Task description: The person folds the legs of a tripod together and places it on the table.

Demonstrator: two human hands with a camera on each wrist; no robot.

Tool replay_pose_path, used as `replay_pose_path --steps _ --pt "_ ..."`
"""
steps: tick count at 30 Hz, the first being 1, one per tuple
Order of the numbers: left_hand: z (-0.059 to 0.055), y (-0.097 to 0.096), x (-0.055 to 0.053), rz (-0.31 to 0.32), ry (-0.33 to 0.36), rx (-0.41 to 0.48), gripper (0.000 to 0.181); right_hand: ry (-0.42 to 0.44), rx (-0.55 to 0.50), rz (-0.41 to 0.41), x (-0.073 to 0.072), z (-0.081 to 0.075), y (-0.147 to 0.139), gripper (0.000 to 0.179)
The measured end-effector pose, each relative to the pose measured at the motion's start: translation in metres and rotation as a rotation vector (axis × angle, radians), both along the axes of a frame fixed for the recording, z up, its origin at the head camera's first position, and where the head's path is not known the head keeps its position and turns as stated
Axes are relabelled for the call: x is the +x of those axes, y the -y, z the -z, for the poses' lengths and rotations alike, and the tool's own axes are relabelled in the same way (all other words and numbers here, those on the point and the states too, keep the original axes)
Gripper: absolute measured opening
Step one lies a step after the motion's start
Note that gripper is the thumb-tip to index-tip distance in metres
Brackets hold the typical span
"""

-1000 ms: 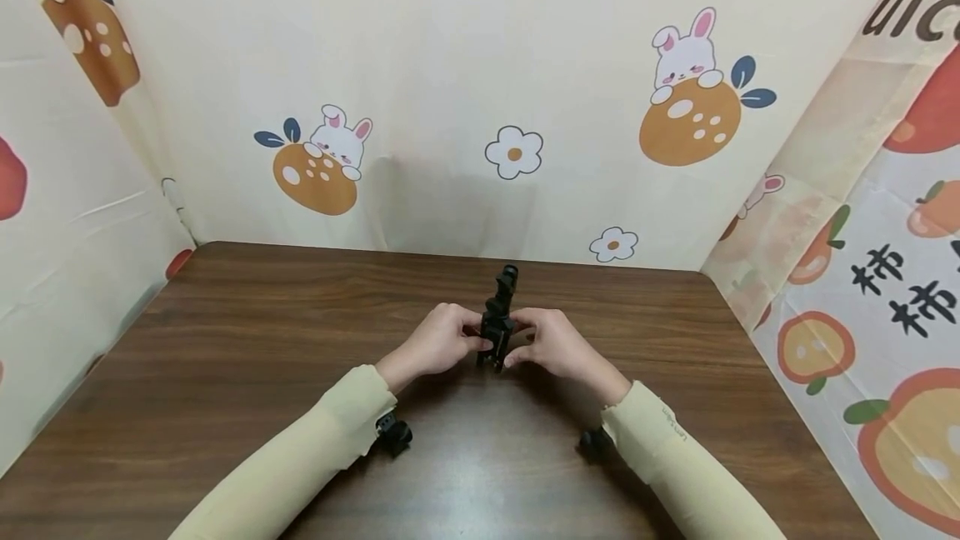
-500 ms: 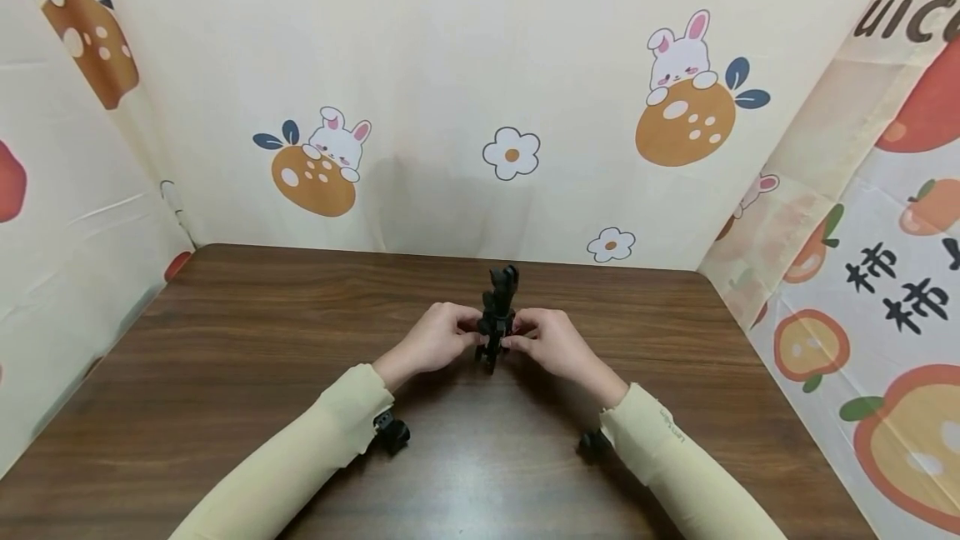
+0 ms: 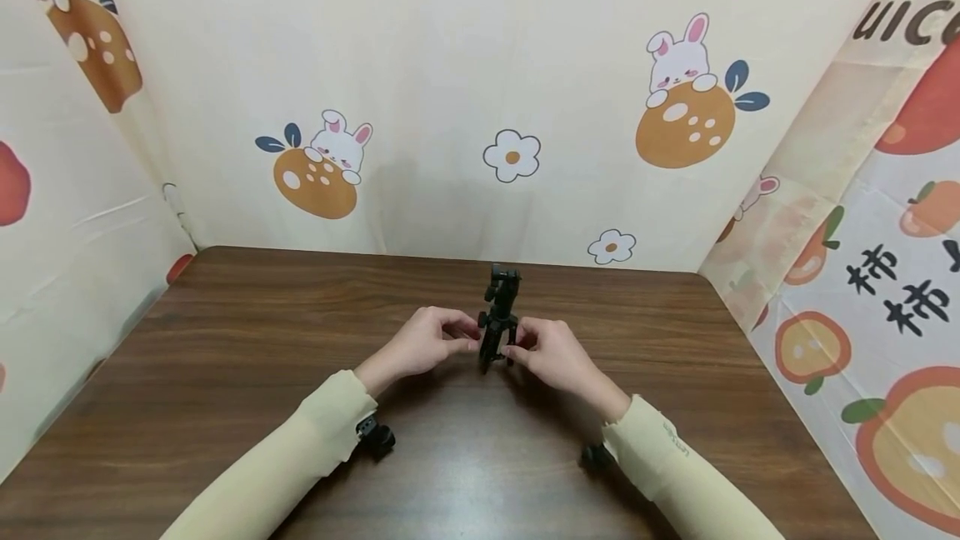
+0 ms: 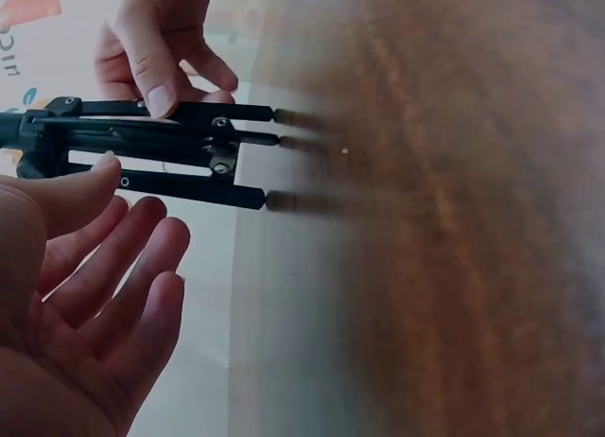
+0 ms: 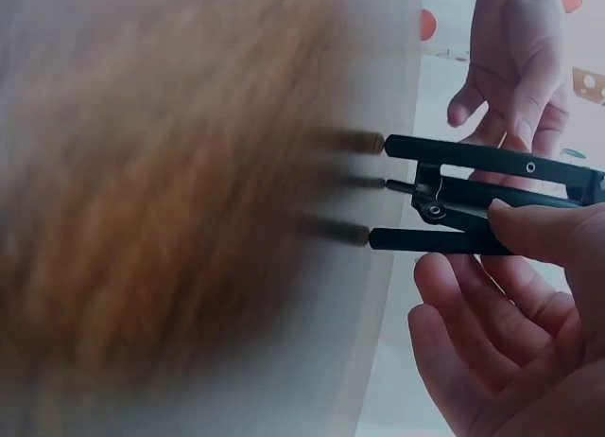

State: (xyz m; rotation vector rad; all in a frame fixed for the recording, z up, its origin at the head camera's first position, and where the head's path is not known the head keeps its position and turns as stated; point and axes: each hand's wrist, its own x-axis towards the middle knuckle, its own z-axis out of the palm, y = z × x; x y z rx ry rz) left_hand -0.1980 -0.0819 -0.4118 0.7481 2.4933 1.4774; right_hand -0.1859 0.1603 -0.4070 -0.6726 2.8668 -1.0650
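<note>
A small black tripod (image 3: 501, 297) stands upright near the back middle of the table, its legs only slightly spread. My right hand (image 3: 555, 354) pinches one of its legs, the thumb lying along the leg in the right wrist view. On the other side is my left hand (image 3: 427, 344), its fingertips close beside the legs with a narrow gap in the head view. Seen from the left wrist, the left hand's thumb overlaps a tripod leg (image 4: 194, 184) while the other fingers are loosely extended; contact is hard to tell. The feet show beside their reflections in the right wrist view.
The brown wooden table (image 3: 300, 298) is backed by a cream curtain (image 3: 435, 48) printed with rabbits and fruit. More printed cloth (image 3: 885, 215) closes off the right side, and white cloth (image 3: 82, 257) the left. A small black camera (image 3: 377, 437) sits under the left sleeve.
The tripod has been turned, and its legs now show more apart. My left hand has drawn back slightly to the left, away from it, while the right hand's fingers have closed on a leg.
</note>
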Motion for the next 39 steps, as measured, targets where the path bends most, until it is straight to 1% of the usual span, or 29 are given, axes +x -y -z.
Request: replay_pose_path --steps 4,7,10,14,17,20,25,29,34,36,39 --pt "0.003 -0.002 0.002 0.052 -0.001 0.018 0.019 0.009 -0.009 0.007 0.005 0.000 0.002 0.019" --pt "0.006 -0.004 0.002 0.059 -0.016 0.013 0.018 0.019 -0.021 0.005 0.007 0.000 0.004 0.019" --pt "0.008 -0.006 0.002 0.045 -0.037 0.009 0.017 0.028 -0.030 -0.023 0.009 0.000 0.004 0.017" --pt "0.008 -0.008 0.004 0.018 -0.056 -0.009 0.017 0.027 -0.051 -0.107 0.008 0.003 0.003 0.011" --pt "0.007 -0.010 0.005 -0.001 -0.074 -0.028 0.015 0.021 -0.063 -0.163 0.006 0.004 0.002 0.012" --pt "0.007 -0.012 0.006 -0.012 -0.096 -0.046 0.013 0.002 -0.055 -0.178 0.004 0.005 0.002 0.012" --pt "0.004 -0.016 0.005 -0.010 -0.154 -0.092 0.011 -0.054 -0.026 -0.168 0.002 0.005 0.003 0.011" --pt "0.001 -0.017 0.006 -0.014 -0.178 -0.132 0.011 -0.097 -0.009 -0.158 0.001 0.005 0.004 0.014" --pt "-0.002 -0.018 0.007 -0.022 -0.185 -0.153 0.011 -0.165 0.009 -0.093 -0.002 0.002 0.003 0.023" --pt "-0.003 -0.018 0.008 -0.025 -0.185 -0.150 0.011 -0.164 0.009 -0.062 -0.004 0.001 0.002 0.030" --pt "-0.004 -0.019 0.009 -0.031 -0.164 -0.141 0.011 -0.132 0.000 -0.032 -0.006 0.000 0.002 0.044"
